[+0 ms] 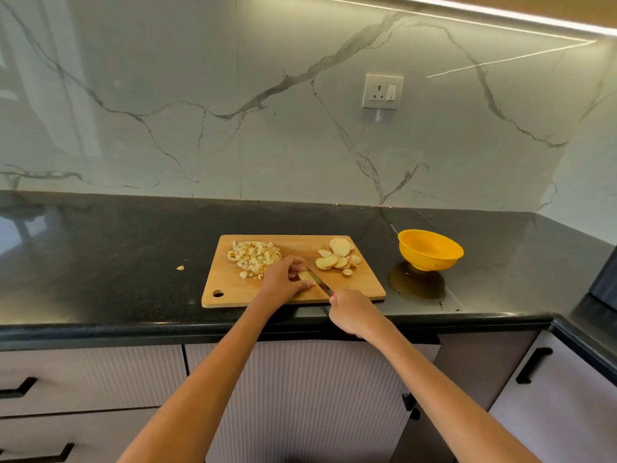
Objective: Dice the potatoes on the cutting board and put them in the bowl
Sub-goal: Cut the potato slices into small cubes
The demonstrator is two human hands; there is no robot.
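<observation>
Veined marble backsplash (233,95) with socket (383,91) above black countertop (100,262), ribbed cabinets (300,396).

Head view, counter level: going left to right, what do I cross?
Stray potato bit on the counter → diced potato pile → left hand holding a potato piece → knife → potato slices → yellow bowl.

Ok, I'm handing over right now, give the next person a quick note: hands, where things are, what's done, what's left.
Left hand holds a potato piece on the cutting board. Right hand grips the knife, blade on that piece.
Done: diced pile at the board's far left.
Left: dice the slices on the right, then move everything into the yellow bowl. One stray bit lies on the counter.
</observation>
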